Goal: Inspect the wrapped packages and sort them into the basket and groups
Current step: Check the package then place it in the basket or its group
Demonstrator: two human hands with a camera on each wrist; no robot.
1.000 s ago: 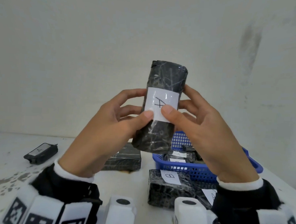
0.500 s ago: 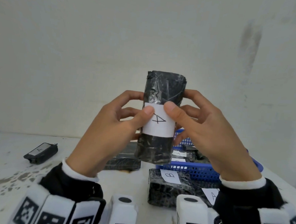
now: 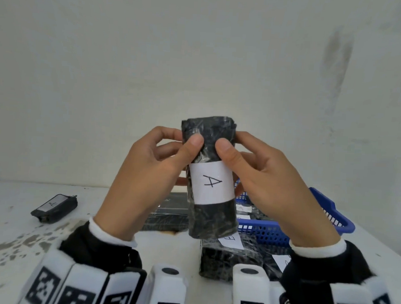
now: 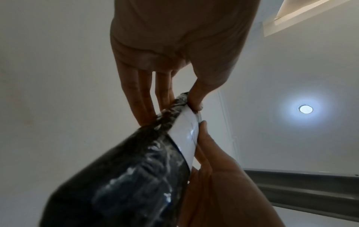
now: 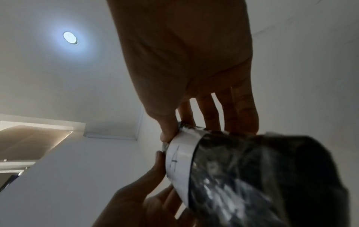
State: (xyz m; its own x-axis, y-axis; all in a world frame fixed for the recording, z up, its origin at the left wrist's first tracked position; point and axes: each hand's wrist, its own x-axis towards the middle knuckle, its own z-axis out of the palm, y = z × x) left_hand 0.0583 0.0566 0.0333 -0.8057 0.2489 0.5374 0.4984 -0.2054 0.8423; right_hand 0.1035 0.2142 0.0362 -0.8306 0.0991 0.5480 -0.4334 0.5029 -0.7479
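I hold a black wrapped package (image 3: 211, 218) upright in front of me, its white label (image 3: 211, 185) marked "A" facing me. My left hand (image 3: 186, 138) grips its upper left side, thumb on the front and fingers behind. My right hand (image 3: 232, 141) grips the upper right side the same way. In the left wrist view the package (image 4: 136, 169) fills the lower frame, pinched by my left hand (image 4: 170, 106). The right wrist view shows the package (image 5: 252, 176) held by my right hand (image 5: 186, 129). The blue basket (image 3: 330, 219) stands behind at the right.
The basket holds several labelled packages. On the white table lie a small package (image 3: 55, 208) at the left, a flat one (image 3: 168, 211) behind my left hand, and a package with a white label (image 3: 231, 258) in front of the basket. A wall is close behind.
My thumbs have moved from the label up to the package's top end. The package sits lower in view, with the label now below my thumbs.
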